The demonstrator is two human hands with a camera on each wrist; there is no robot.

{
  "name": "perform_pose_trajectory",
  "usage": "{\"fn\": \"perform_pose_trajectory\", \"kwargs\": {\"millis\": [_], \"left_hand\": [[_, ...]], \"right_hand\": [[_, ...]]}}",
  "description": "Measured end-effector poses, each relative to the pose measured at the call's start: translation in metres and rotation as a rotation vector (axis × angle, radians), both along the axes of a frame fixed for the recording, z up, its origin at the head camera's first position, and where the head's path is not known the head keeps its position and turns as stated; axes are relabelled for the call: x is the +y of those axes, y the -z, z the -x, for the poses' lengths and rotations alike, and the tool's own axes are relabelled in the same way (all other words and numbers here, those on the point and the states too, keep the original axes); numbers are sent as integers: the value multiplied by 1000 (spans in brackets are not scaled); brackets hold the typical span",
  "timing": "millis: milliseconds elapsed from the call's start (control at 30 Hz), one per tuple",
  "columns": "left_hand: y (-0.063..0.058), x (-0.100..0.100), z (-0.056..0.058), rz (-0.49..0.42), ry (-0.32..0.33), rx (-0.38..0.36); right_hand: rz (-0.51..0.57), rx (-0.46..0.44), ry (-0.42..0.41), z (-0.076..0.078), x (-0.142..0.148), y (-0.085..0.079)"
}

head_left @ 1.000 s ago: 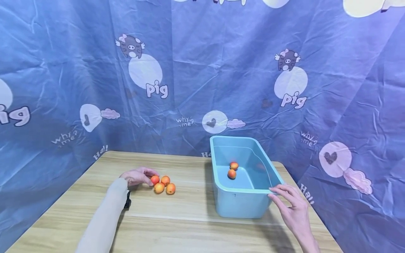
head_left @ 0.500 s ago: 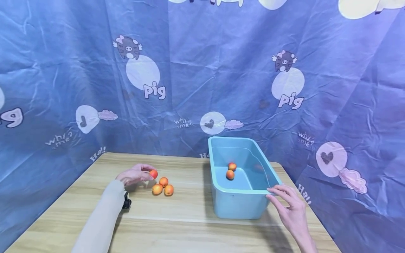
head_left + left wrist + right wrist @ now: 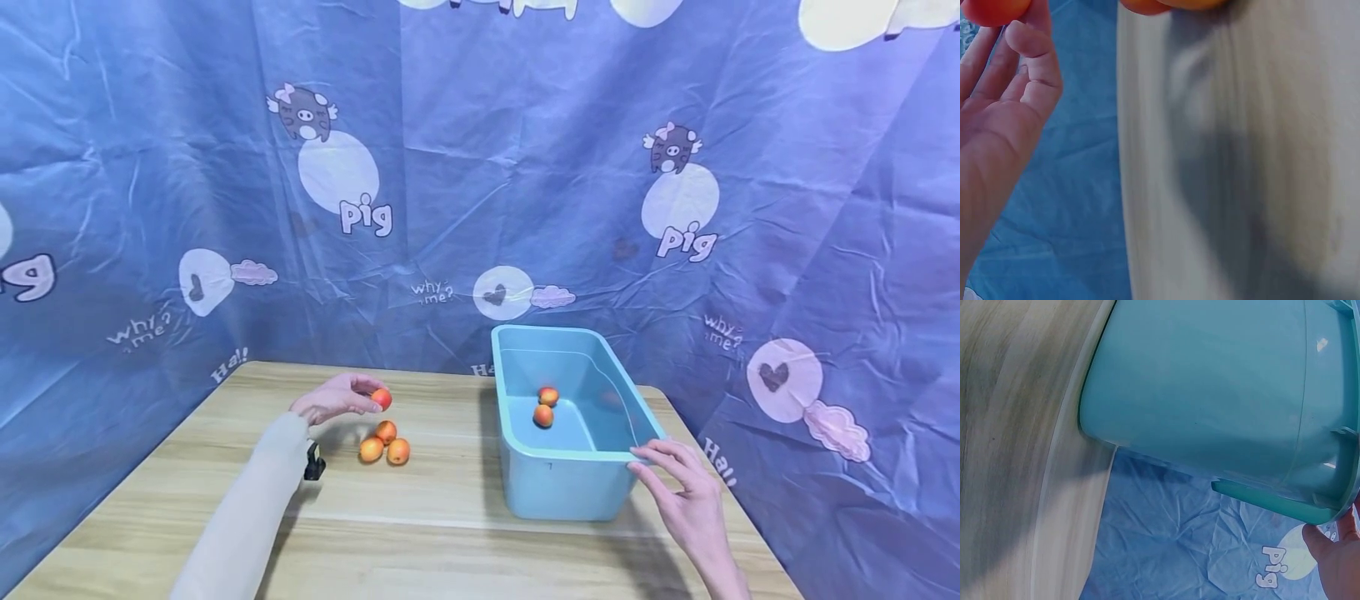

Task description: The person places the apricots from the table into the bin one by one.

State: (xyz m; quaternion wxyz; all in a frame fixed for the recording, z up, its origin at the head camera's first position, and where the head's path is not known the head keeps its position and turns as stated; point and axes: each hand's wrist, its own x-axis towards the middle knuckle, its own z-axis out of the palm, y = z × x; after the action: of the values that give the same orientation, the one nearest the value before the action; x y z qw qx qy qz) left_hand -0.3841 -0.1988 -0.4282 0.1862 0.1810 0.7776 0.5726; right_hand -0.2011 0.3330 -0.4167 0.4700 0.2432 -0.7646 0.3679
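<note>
The red fruit (image 3: pixel 382 399) has lifted clear of the three other fruits (image 3: pixel 398 452), and I have it pinched in my left hand (image 3: pixel 333 400), above the table (image 3: pixel 435 550). By my reckoning that leaves only those three on the wood; two more fruits (image 3: pixel 543 416) lie inside the blue bin (image 3: pixel 566 487) (close together), whose near right corner my right hand (image 3: pixel 688 493) grips. Behind hangs printed cloth (image 3: pixel 465 183).

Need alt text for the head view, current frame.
A person's left hand holds a red-orange fruit above a wooden table, near three more fruits lying on it. The right hand grips the near right corner of a blue bin with two fruits inside. Blue pig-print cloth hangs behind.
</note>
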Motion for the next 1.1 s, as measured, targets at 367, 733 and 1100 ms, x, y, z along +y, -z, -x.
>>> {"fn": "perform_pose_trajectory", "kwargs": {"millis": [367, 733, 1100], "left_hand": [[-15, 31, 6, -1, 11, 3], [-19, 59, 10, -53, 22, 84], [-23, 84, 16, -157, -5, 116]], "right_hand": [[4, 18, 15, 1, 2, 0], [-6, 30, 10, 1, -3, -4], [5, 50, 1, -10, -14, -16]]}}
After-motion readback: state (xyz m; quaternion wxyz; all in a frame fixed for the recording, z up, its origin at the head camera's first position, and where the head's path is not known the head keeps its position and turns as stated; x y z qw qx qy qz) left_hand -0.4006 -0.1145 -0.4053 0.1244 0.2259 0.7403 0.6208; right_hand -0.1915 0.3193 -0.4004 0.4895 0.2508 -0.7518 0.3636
